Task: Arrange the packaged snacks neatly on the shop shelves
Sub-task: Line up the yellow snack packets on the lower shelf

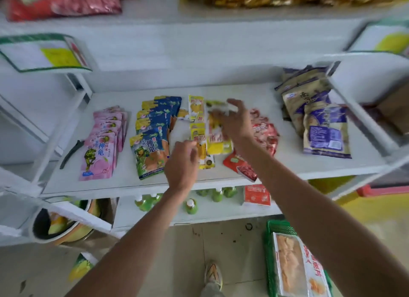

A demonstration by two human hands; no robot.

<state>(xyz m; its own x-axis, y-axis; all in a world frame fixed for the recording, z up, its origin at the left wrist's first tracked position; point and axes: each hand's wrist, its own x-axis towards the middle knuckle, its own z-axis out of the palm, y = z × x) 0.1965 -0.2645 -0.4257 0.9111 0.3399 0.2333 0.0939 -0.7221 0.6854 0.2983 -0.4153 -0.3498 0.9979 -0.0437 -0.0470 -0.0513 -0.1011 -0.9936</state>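
Under the right hand (235,121) fingers (234,104) lies a yellow packet (218,141).

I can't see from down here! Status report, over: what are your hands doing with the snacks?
Left hand touching the front yellow packets. Right hand over the yellow packets further back, grip blurred. Red packets crowd the right side.

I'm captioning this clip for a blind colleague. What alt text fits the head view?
Both hands, left and right, reach over yellow snack packets in the middle of a white shelf. Pink pouches and blue pouches lie in overlapping rows on the left, red packets and blue-and-tan bags on the right.
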